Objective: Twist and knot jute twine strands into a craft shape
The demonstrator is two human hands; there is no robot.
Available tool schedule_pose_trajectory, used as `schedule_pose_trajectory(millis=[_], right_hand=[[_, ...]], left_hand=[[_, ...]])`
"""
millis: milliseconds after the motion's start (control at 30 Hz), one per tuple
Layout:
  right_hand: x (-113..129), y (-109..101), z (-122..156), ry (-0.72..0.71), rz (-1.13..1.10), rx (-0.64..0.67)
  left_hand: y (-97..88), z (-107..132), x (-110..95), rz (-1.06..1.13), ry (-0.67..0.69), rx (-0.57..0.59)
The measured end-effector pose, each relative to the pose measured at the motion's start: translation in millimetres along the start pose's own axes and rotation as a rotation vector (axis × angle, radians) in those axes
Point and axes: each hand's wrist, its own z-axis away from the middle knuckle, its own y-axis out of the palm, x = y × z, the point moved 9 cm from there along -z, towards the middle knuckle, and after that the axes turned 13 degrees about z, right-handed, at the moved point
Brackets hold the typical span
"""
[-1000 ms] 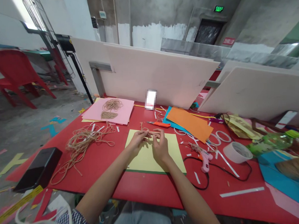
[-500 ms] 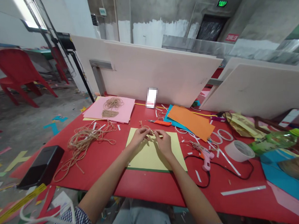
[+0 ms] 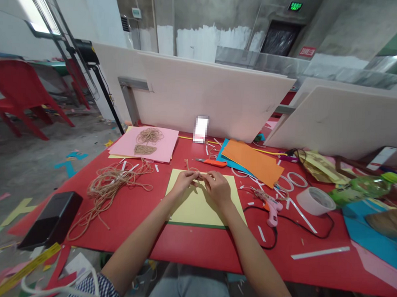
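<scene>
Both hands meet over the far part of a yellow paper sheet (image 3: 198, 210). My left hand (image 3: 186, 183) pinches a short length of brown twine (image 3: 186, 164), whose loose end sticks up beyond the fingers. From the other side my right hand (image 3: 217, 187) pinches the same twine, its fingertips almost touching the left ones. The bit between the fingers is mostly hidden. Beyond the hands lies an orange utility knife (image 3: 214, 163). Left of the sheet is a loose heap of twine (image 3: 112, 184). More coiled twine (image 3: 149, 136) rests on pink paper (image 3: 167, 142).
A pink glue gun (image 3: 272, 213) with a black cord, a tape roll (image 3: 315, 201) and a green bottle (image 3: 366, 188) are at right. Orange paper (image 3: 254, 162) lies behind. A black box (image 3: 51, 220) sits at the left edge. White boards (image 3: 194, 95) stand along the back.
My right hand has turned slightly, with its fingers bent closer over the twine. My left hand keeps its pinch. The whole view has shifted a little.
</scene>
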Motion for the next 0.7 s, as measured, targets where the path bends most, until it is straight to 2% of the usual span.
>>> schedule_pose_trajectory(millis=[200,367,500,600,700], right_hand=[[10,7,1,-0.120,0.118,0.042],[16,8,0,-0.106,0.035,0.079],[-2,7,-1,0.165,-0.208,0.075],[-12,21,2,0.361,-0.405,0.171],[-17,29,5,0.469,-0.532,0.232]], left_hand=[[-4.2,-2,5,0.025,-0.029,-0.016],[-5.7,-3,6,0.022,-0.043,-0.025],[-2.9,-2,0,-0.014,-0.023,-0.015],[0.1,0,-3,-0.025,-0.009,0.005],[2.7,2,-6,-0.037,0.021,0.033]])
